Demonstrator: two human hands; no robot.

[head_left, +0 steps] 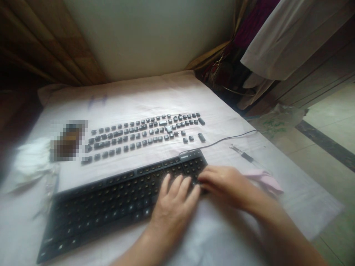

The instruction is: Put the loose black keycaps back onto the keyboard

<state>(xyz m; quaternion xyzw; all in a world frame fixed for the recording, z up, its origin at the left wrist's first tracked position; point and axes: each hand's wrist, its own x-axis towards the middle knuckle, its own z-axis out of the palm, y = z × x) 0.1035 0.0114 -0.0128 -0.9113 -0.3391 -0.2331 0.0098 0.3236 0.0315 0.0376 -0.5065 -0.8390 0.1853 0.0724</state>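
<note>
A black keyboard (94,201) lies at a slant on the white-covered table, most of its key sockets bare and a few keycaps still on along its near edge. My left hand (173,201) rests across its right half, palm down, fingers stretched out and slightly apart. At the number pad end is my right hand (226,181), fingers bent and pressed together against the keyboard. Its fingertips are partly hidden, so anything between them does not show. Beyond the keyboard, loose black keycaps (136,136) are laid out in several rows.
A black cable (219,141) runs from the keyboard over the table's right edge. A thin tool with a dark grip (246,157) and a pink cloth (264,180) lie to the right. White crumpled material (30,160) and a blurred-out brown object (69,140) are at left.
</note>
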